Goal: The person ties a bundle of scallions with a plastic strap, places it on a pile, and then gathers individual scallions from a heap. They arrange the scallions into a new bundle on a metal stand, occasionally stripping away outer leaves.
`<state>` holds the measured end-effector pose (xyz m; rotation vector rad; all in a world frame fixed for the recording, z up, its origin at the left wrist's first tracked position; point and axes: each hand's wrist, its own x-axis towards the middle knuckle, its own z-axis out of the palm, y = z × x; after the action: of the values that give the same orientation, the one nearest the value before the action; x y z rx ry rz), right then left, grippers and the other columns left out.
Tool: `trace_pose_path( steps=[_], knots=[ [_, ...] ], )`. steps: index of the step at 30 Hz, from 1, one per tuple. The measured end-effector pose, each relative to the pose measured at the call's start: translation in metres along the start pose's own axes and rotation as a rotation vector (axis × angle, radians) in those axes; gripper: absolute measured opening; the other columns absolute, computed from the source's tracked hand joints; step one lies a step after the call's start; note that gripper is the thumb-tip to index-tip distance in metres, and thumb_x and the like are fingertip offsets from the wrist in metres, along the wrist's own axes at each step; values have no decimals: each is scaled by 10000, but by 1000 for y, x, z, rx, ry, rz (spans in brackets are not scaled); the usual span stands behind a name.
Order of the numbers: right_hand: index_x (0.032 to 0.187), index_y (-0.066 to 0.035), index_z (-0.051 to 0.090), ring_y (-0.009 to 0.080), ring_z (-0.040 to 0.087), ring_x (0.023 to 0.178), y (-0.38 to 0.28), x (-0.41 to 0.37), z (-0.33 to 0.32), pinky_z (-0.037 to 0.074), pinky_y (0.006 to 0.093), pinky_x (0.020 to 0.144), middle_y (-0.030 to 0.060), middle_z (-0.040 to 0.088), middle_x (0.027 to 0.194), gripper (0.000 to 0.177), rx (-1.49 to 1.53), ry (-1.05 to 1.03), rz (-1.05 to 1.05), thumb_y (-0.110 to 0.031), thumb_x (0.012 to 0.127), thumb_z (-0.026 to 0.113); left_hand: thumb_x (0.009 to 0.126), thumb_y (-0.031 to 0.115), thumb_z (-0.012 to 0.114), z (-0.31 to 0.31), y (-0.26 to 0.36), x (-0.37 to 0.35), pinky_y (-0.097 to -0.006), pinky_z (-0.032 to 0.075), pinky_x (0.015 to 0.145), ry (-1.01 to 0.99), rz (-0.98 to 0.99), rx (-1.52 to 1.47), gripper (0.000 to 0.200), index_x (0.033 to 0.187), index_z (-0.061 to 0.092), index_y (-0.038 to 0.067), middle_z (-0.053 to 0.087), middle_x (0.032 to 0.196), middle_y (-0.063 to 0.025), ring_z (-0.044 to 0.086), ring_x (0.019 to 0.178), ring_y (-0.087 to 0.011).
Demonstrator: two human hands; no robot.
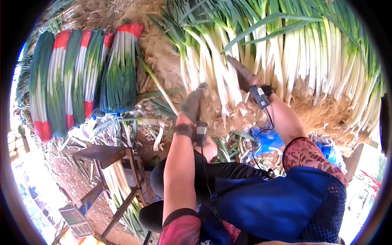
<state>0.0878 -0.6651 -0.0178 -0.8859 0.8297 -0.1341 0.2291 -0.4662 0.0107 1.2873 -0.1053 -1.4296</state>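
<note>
We find the scene brightly lit, with white glare burning out detail at the left and lower-right margins. We record fisheye curvature, a black border and coloured fringing. Pale leek stalks point(302, 61) appear slightly overexposed.

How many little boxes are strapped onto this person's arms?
2: one box on the left arm, another box on the right arm, both near the wrists. No others show.
</note>
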Motion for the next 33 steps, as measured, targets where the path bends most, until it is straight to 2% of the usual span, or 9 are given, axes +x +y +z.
trace_pose_path(
  steps=[2,5,7,10,13,20,24,28,33],
  knots=[
    [1512,-83,358,237,374,1404,4,-4,-2,221,333,1186,180,401,1525,833,135,-19,180,-606,900,572,978,431,558,12,9,-28,-296,533,834,3,-101,-108,593,1345,503,-31,652,1107,-132,643,959,-198],
    [1546,-35,211,284,488,1314,2,-20,29,434,347,1045,253,450,1455,959,-647,320,39,-614,880,588,986,421,546,-12,-24,-3,-297,541,819,24,-131,-68,567,1360,507,-4,643,1149,-136,632,989,-186],
    [1544,23,107,315,578,1208,15,-14,45,555,353,853,296,513,1344,1025,-1362,651,-328,-545,875,634,993,412,540,-10,-19,-7,-288,524,872,9,-144,-96,547,1366,515,13,627,1209,-132,611,1054,-184],
    [1475,70,246,349,657,1043,47,10,51,570,363,816,289,559,1272,922,-1227,484,-649,-541,892,615,992,412,543,-7,-11,-9,-273,486,944,-46,-60,108,545,1372,517,21,605,1260,-115,577,1114,-184],
    [1427,76,316,367,645,1081,34,21,69,561,378,853,295,565,1273,859,-760,406,76,-554,908,582,984,387,574,-25,-30,3,-320,406,1064,-18,-161,63,558,1393,501,14,529,1415,-126,505,1275,-225],
    [1430,152,268,424,593,1168,104,108,69,516,408,959,362,537,1290,1012,-1246,567,15,-709,916,407,909,386,690,-88,-84,55,-359,385,1081,99,-269,232,649,1380,494,-16,515,1429,-163,491,1301,-272],
    [1395,154,242,373,683,973,94,112,71,562,413,873,334,615,1145,999,-1042,568,120,-688,906,466,830,521,727,-82,-63,43,-387,359,1068,91,-364,182,765,1394,527,44,545,1383,-169,489,1259,-280],
    [1393,141,367,399,616,1140,47,123,77,514,400,949,335,566,1275,1093,-706,452,358,-806,848,414,835,525,720,-100,-79,72,-411,347,1066,69,-421,210,797,1416,489,32,560,1357,-169,492,1232,-295],
    [1228,108,577,331,663,1073,71,146,51,518,398,913,251,669,1127,1025,-879,494,243,-818,794,508,819,462,764,-97,-94,93,-432,320,1107,145,-206,53,884,1461,356,12,475,1424,-188,424,1320,-302]
  ],
)
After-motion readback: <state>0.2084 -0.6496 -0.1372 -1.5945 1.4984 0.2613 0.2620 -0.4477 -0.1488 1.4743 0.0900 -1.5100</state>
